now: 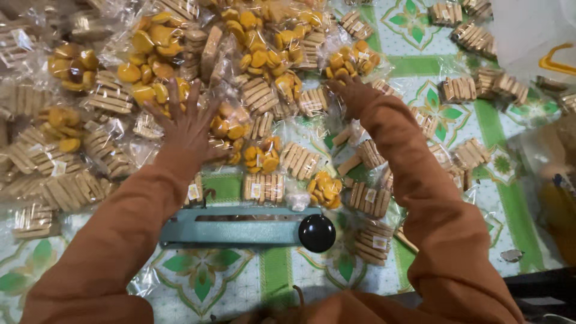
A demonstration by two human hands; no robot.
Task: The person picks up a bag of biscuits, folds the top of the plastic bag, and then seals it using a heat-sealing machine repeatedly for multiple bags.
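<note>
1. Head view, overall: we look down on a bench (420, 65) covered by a green-and-white floral cloth and strewn w/ clear plastic packets of biscuits, both arms in orange sleeves.
2. Left hand (189, 120): fingers spread wide, palm down, pressing flat on a heap of packets; it grips nothing. Directly under and around it lie packets of round yellow biscuits (147, 45), w/ packets of pale rectangular wafers (108, 96) just beside.
3. Right hand (354, 93): reaches fwd to a packet of yellow rounds (351, 60) at the far edge of the heap, fingertips touching it. Fingers are mostly hidden by the wrist, so we cannot tell whether they close on it.
4. Near edge: a teal bar-shaped heat sealer (234, 228) w/ a black round knob (317, 233) lies between the two forearms, apart from both hands.
5. Right side: more wafer packets (459, 89) lie scattered singly, well apart from the main heap.
6. Handling (our judgement): packets look light; film is slick and crinkly, so they slide over each other. Contents are brittle, so take hold by the loose film at a packet end or cradle from the sides, w/o squeezing the biscuits.
</note>
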